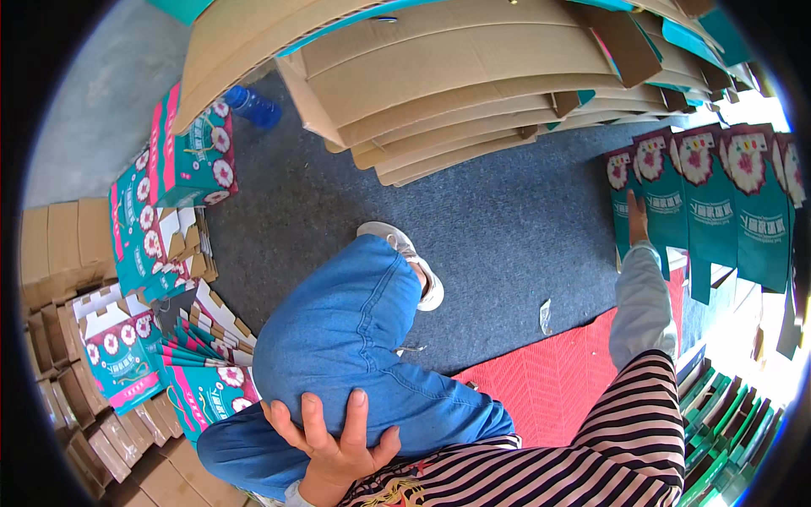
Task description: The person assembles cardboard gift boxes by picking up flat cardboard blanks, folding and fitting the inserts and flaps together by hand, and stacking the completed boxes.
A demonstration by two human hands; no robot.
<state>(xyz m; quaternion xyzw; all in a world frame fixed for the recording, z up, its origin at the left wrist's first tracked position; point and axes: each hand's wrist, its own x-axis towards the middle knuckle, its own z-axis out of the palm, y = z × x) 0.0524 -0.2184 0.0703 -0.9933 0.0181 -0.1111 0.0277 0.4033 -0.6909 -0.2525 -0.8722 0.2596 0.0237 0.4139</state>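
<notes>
Left hand (334, 439): fingers spread wide, palm flat on the person's own blue-jeaned knee (346, 338); it holds nothing.

Right hand (637, 218): arm stretched out in a pale sleeve, fingers extended and pressed against the nearest of the upright teal cartons (623, 198). Whether that grip has closed around the carton's edge cannot be told; only the back of the hand shows.

Upright teal cartons, row (726, 198): flat-folded printed sleeves with a flower pattern, standing side by side just beyond the right hand and running away to its right. Still flat, not yet formed.

Formed boxes: judged as finished work. One closed teal-and-pink box (194, 152) stands well to the far left of the left hand; another teal box with open top flaps (148, 245) lies below it. Contents of neither can be seen.

Fanned flat cartons (207, 372): a loose spread just left of the left hand, unformed.

Brown corrugated pieces (59, 245): stacked at the far left; some look like open trays, contents not visible.

Large flat brown cardboard sheets (456, 93): a leaning stack, far ahead of both hands.

Green-edged flats (718, 422): stacked near the right elbow.

Blue bottle (253, 106): lying on the grey carpet (507, 220), far ahead.

Progress, as judged: few boxes formed, many flats remaining.
</notes>
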